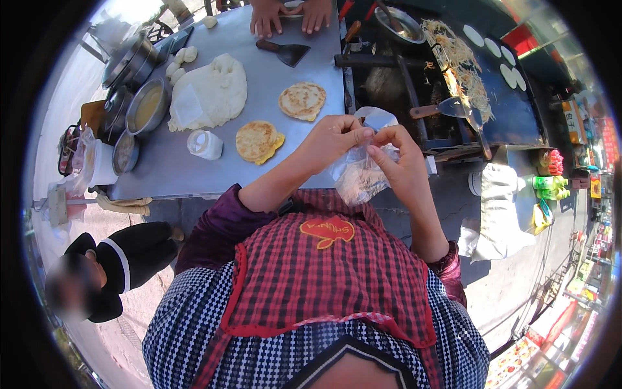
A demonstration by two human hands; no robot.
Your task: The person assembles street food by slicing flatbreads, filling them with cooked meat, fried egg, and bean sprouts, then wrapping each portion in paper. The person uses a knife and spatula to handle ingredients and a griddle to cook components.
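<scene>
A clear plastic bag (361, 184) with pale food in its bottom hangs in front of my apron, at the table's near edge. I cannot make out what kind of food it is. My left hand (342, 141) pinches the bag's top from one side. Facing it, my right hand (400, 154) pinches the same top with thumb and bent fingers. The two sets of fingertips nearly meet. On the metal table (259, 178), left of my hands, lie two browned flatbreads (256, 141) with yellow egg showing at their edges; the farther flatbread (302, 100) is closest to my left hand.
Dough (217, 91), a white jar (205, 144), a scraper (285, 52) and a metal bowl (148, 107) occupy the table. Another person's hands (291, 16) rest at its far edge. Right stands a griddle (502, 120) with noodles (453, 55) and a spatula (447, 109). A bystander (123, 266) is lower left.
</scene>
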